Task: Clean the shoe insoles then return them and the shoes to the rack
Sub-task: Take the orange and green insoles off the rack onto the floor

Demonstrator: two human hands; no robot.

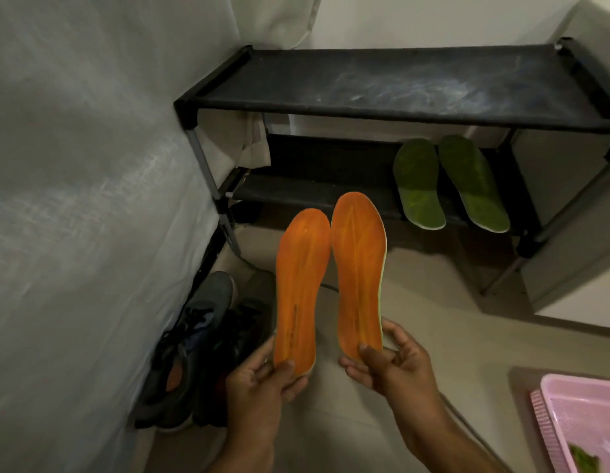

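Tiled floor (416,336), black shoe rack (382,83) at 12 o'clock, grey wall covering at 9.
Head view: left hand (262,377) pinches heel of left orange insole (302,285), right hand (389,360) pinches right orange insole (358,268); long axes toward 12, toes near lower shelf. Green insoles (450,186) on that shelf at 1 o'clock. Shoes (201,343) on floor at 8, nearer left hand. Pink basket (583,421) at 4.
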